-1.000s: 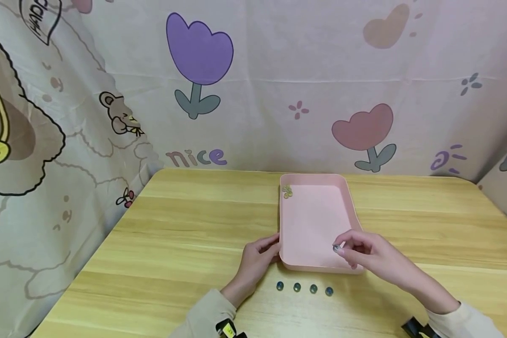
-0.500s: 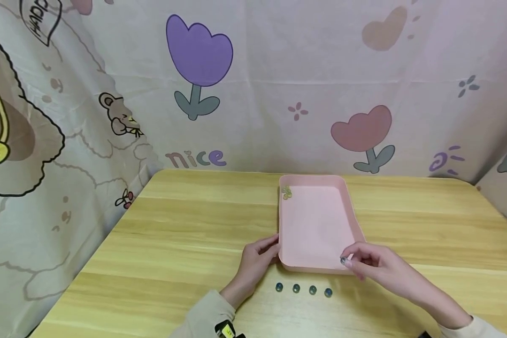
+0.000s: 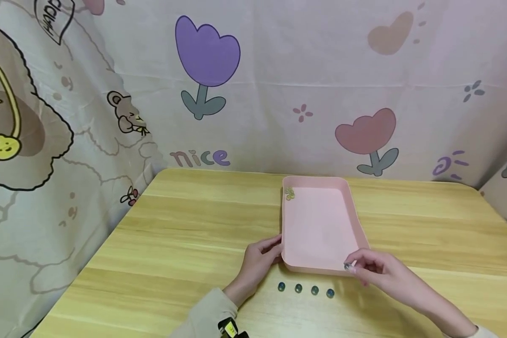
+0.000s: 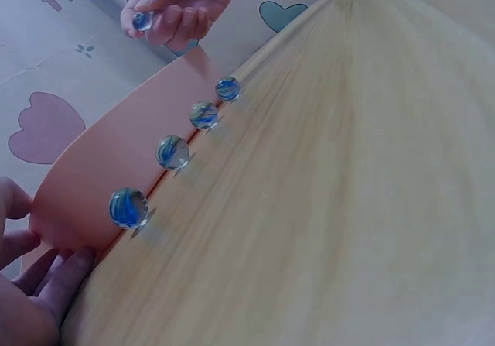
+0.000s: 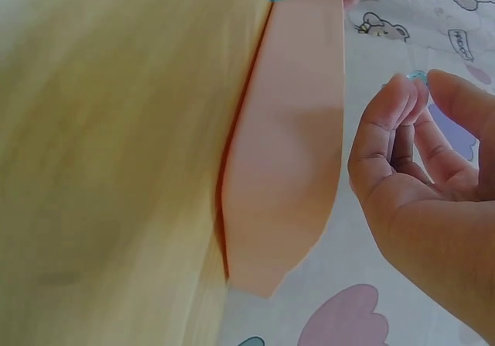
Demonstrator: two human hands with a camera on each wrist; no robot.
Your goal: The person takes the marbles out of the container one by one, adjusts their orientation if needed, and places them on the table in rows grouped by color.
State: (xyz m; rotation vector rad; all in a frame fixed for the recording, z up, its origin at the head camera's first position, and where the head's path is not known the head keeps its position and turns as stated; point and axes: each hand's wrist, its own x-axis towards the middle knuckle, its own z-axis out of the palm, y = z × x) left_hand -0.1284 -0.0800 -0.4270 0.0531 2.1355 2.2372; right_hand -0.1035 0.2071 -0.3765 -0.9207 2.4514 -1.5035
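Note:
My right hand [image 3: 382, 271] pinches a clear glass marble [image 4: 141, 21] with a blue swirl between thumb and fingertips. It hangs over the near right corner of a pink tray [image 3: 317, 269], above the rim. My left hand [image 3: 257, 264] rests against the tray's left wall near the front corner, its fingertips touching the outside. Several more glass marbles [image 4: 172, 153] with blue and yellow swirls stand in a spaced row on the table, just in front of the tray. A small cluster of yellowish clear pieces [image 3: 289, 193] lies inside the tray's far left corner.
The tray stands on a wood-grain table [image 3: 186, 234], its far end near the back edge. Behind and to the left hangs a printed cloth [image 3: 270, 56] with flowers and animals. A black and yellow band [image 3: 230, 328] sits at my left sleeve.
My right hand has moved towards me and slightly right with the marble, from over the tray's inside to its near right corner. The left hand stays against the tray.

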